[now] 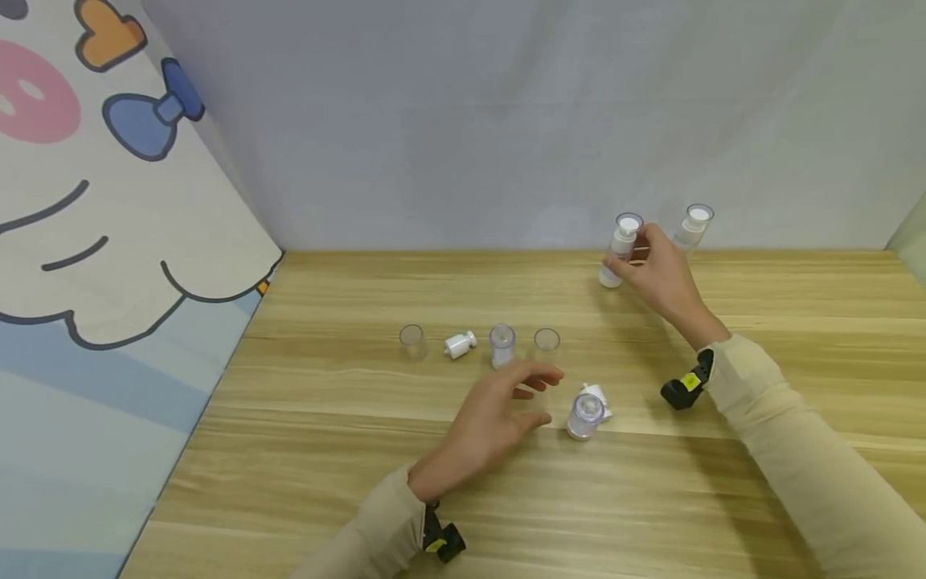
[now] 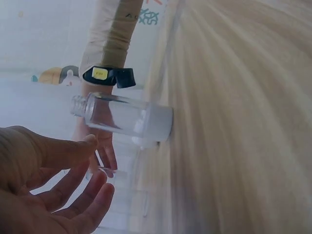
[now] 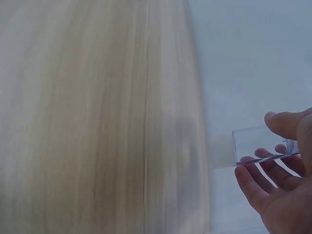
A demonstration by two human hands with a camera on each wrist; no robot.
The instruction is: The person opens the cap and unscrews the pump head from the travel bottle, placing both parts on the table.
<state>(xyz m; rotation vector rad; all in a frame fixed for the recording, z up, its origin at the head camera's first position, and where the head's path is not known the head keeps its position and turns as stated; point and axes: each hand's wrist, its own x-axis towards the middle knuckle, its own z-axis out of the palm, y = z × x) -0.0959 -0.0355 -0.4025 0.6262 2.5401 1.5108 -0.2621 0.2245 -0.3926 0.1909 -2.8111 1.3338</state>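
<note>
Near the back edge of the table my right hand [image 1: 664, 277] holds a small clear pump bottle [image 1: 612, 273] with a white base, white pump and clear cap, between thumb and fingers. In the right wrist view the bottle [image 3: 223, 152] points base first away from the palm; whether its base touches the table I cannot tell. A similar capped pump bottle [image 1: 692, 229] stands just right of that hand. My left hand [image 1: 488, 422] hovers with fingers parted and nothing between them. Nearest to it is an uncapped clear bottle [image 1: 583, 420] with a white base, upright, a white pump [image 1: 597, 394] lying behind.
Left of centre, a clear cap [image 1: 413, 343], a white pump [image 1: 459, 346] on its side, another clear bottle [image 1: 502, 347] and a second clear cap [image 1: 546, 343] form a row. A pale wall cloth [image 1: 506, 145] rises behind the wooden table [image 1: 289, 450].
</note>
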